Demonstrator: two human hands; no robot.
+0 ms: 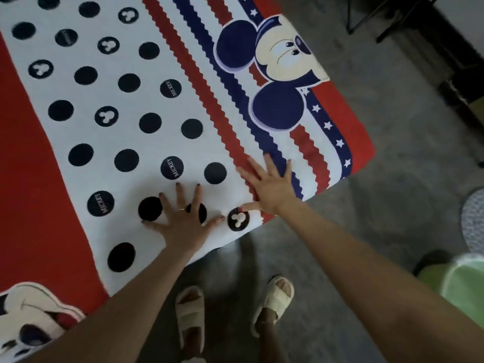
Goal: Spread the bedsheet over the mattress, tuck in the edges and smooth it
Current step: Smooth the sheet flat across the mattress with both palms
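The bedsheet (125,100) lies flat over the mattress, white with dark dots, red and blue wavy stripes and cartoon mouse prints, red at the sides. It covers the near edge and the right-hand corner. My left hand (180,221) presses flat on the white dotted part near the front edge, fingers spread. My right hand (269,184) presses flat on the striped part just to the right, fingers spread too. The mattress itself is hidden under the sheet.
Grey floor (366,218) runs along the bed's near and right sides. My feet in cream slippers (272,302) stand at the bed's edge. A green tub (461,281) sits at the right, dark furniture legs (392,24) at the top right.
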